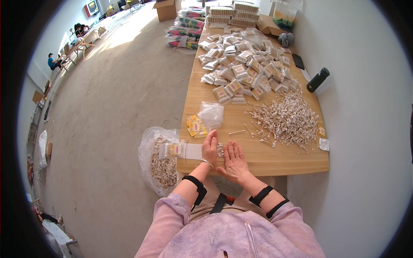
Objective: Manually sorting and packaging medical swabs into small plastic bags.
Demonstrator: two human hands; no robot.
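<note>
My left hand [210,147] rests edge-down on the wooden table [279,161], against a small row of cotton swabs [222,148] lying side by side. My right hand [235,161] lies flat with fingers spread, touching the same row from the right. To the left of my left hand lies a clear plastic packet with a label card [180,150], half over the table edge. Neither hand grips anything.
A loose heap of cotton swabs [286,118] covers the table's right side. Several filled packets [245,71] are piled farther back. Empty clear bags [211,114] and yellow label cards [195,127] lie ahead. A big plastic bag [161,165] sits on the floor at left. People sit far off at left.
</note>
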